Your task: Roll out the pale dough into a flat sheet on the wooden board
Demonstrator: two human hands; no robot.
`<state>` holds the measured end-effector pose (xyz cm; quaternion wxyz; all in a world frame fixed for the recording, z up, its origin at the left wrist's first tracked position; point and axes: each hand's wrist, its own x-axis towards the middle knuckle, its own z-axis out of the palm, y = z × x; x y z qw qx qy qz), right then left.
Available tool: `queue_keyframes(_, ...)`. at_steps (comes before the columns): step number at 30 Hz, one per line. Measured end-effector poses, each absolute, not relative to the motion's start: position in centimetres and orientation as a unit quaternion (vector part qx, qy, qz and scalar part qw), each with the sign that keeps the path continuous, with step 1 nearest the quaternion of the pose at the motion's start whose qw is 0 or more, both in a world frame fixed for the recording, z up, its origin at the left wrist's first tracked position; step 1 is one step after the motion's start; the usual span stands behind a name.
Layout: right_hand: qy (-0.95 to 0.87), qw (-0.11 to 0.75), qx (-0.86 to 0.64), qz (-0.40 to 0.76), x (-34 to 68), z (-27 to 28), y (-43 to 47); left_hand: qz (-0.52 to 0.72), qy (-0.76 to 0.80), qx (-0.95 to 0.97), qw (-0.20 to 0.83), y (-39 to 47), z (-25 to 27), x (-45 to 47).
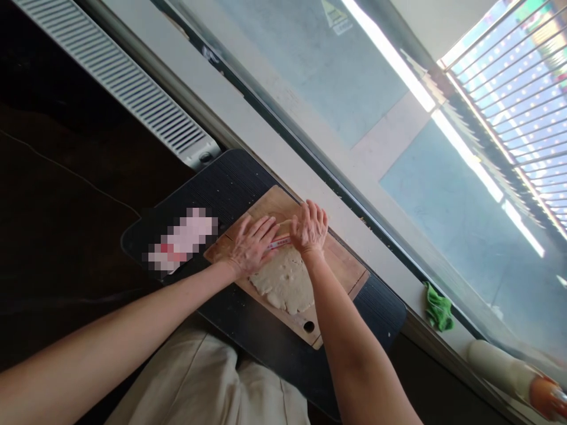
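A flattened sheet of pale dough [286, 280] with a ragged edge and small holes lies on a wooden cutting board [357, 268]. Across its far edge is a rolling pin [280, 241], partly hidden by my hands, with a red and white printed strip showing between them. My left hand [253, 245] rests flat over the left end, fingers stretched out. At the other end my right hand [309, 227] is closed over the pin, its fingers bent.
The board sits on a small black table [234, 177] against a windowsill. A blurred pinkish item [186, 239] lies on its left. Beyond are a white radiator [133, 77], a green cloth [438, 307] and a pale bottle-like object [500, 366] on the sill by the window.
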<state>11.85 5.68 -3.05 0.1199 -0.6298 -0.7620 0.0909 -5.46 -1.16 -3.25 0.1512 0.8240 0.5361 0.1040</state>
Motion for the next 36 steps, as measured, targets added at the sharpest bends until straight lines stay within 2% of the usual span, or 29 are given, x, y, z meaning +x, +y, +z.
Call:
queue_keyframes(5,-0.77,0.115,-0.622,0.083,13.3,-3.3,3.2,0.113,0.526,0.827,0.165,-3.2,-3.3,-4.3)
queue_keyframes(12,-0.763,0.136,-0.625,0.092,10.7,-3.3,7.8,0.105,0.542,0.82,0.154,0.7,-3.6,-6.1)
queue_keyframes(20,-0.769,0.126,-0.622,0.079,13.9,-3.6,2.4,0.111,0.524,0.826,0.179,-3.8,-2.7,-3.8)
queue_keyframes(28,-0.771,0.146,-0.614,0.081,11.6,-3.8,6.6,0.11,0.537,0.82,0.161,-0.3,-3.9,-5.4)
queue_keyframes(36,-0.75,0.126,-0.646,0.058,15.3,-4.6,-0.7,0.101,0.507,0.84,0.167,-6.3,-2.3,-2.3)
